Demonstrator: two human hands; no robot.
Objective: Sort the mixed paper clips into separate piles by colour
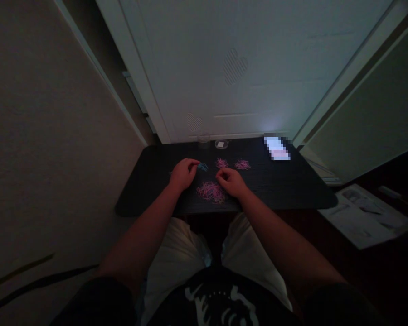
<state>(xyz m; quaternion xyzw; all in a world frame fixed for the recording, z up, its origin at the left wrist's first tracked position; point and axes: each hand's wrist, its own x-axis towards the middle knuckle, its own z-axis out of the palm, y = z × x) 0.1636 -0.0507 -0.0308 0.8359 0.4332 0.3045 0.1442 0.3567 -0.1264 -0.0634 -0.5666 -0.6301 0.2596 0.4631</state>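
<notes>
My left hand (184, 174) reaches to the small blue pile (202, 167) of thin pieces, thumb and index finger brought together at its left edge. Whatever the left fingertips hold is too small to make out. Just above and right of a larger mixed pile (211, 192), mostly pink with other colours, my right hand (231, 181) has its fingers curled into a pinch. Any piece in that pinch cannot be seen. Two more pink piles lie beyond the right hand, one nearer the middle (221, 163) and one further right (242, 164). The pieces look like fine rubber bands.
At the back of the dark table (275, 188) stand a clear cup (204, 141) and a round clear lid (221, 144) with a white square. A lit phone (277, 148) lies back right. A white panelled door (204, 81) rises behind; a printed sheet (367, 215) lies lower right.
</notes>
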